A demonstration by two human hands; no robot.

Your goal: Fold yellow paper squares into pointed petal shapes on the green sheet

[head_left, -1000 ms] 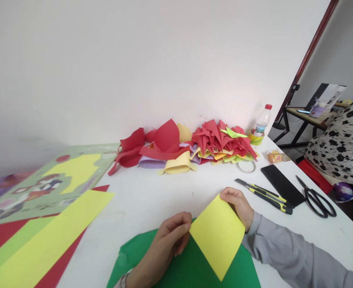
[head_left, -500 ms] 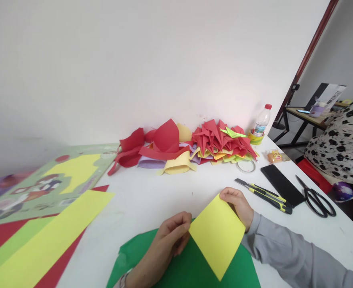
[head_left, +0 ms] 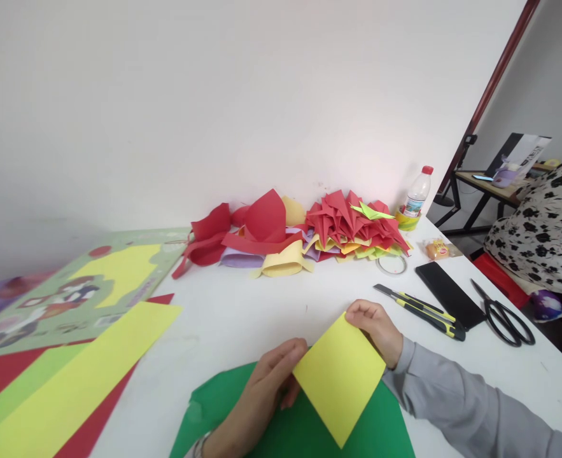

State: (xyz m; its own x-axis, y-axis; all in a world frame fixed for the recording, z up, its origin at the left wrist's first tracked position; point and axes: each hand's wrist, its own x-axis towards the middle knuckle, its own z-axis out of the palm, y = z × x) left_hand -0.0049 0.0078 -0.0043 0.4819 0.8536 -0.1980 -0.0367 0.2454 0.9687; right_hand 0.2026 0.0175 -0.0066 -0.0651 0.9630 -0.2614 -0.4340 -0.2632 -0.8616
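A square of yellow paper point(head_left: 340, 378) is held up between my two hands, one corner pointing down toward me. My right hand point(head_left: 375, 329) pinches its upper corner. At the left corner is my left hand point(head_left: 273, 375), thumb and fingers closed on the paper's edge; part of its fingers is hidden behind the sheet. Beneath both hands a green sheet point(head_left: 223, 407) lies on the white table point(head_left: 261, 312), partly covered by my left forearm and the yellow square.
Left: a yellow strip point(head_left: 84, 375) over red and light-green sheets, beside a printed green board point(head_left: 132, 236). Back: folded red paper shapes point(head_left: 342, 216) and a bottle point(head_left: 417, 191). Right: a utility knife point(head_left: 424, 312), a black flat case point(head_left: 447, 294), scissors point(head_left: 503, 315) and a tape roll point(head_left: 391, 264).
The yellow square has shifted slightly left, together with my right hand. My left hand's fingers have slid a little behind its left corner. Other things lie as before.
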